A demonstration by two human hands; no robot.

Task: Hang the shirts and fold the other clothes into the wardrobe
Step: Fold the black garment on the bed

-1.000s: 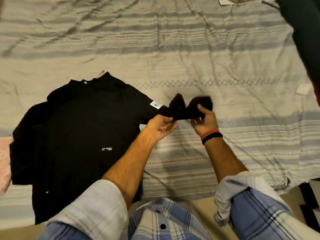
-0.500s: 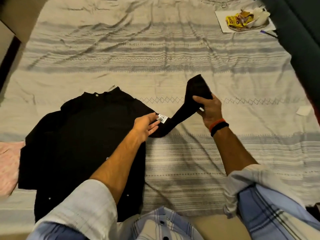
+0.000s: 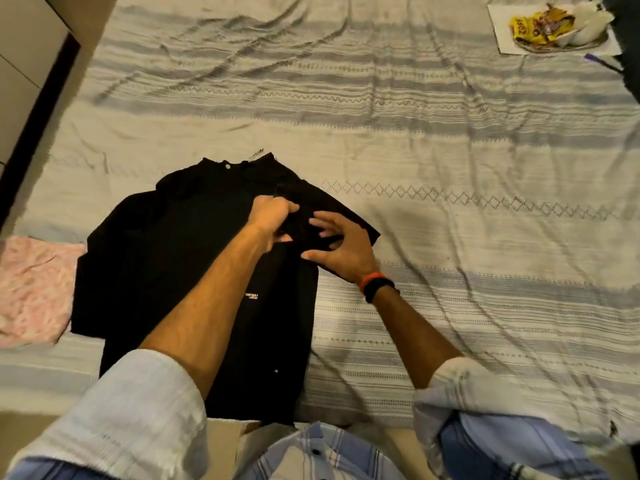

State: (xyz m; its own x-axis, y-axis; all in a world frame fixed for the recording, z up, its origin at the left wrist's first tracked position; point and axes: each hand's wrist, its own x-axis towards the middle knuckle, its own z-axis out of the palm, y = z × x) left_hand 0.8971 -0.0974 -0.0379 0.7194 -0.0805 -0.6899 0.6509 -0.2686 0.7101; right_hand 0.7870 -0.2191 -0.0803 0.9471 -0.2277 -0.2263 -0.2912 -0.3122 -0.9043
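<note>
A black shirt (image 3: pixel 180 258) lies flat on the striped bedsheet (image 3: pixel 450 161), collar away from me, small white lettering on its front. Its right sleeve (image 3: pixel 332 209) is folded in over the shoulder area. My left hand (image 3: pixel 272 216) rests on the shirt near the collar with its fingers curled into the black cloth. My right hand (image 3: pixel 337 244), with orange and black bands at the wrist, lies on the folded sleeve with fingers spread.
A pink garment (image 3: pixel 31 289) lies at the left, touching the shirt's edge. At the far right corner a white paper holds a yellow snack packet (image 3: pixel 530 27) and a pen. A dark bed edge and floor run along the left.
The right sleeve, held out to the right before, has been brought in and laid over the shirt. Both hands moved left onto the shirt body; my right hand has let go.
</note>
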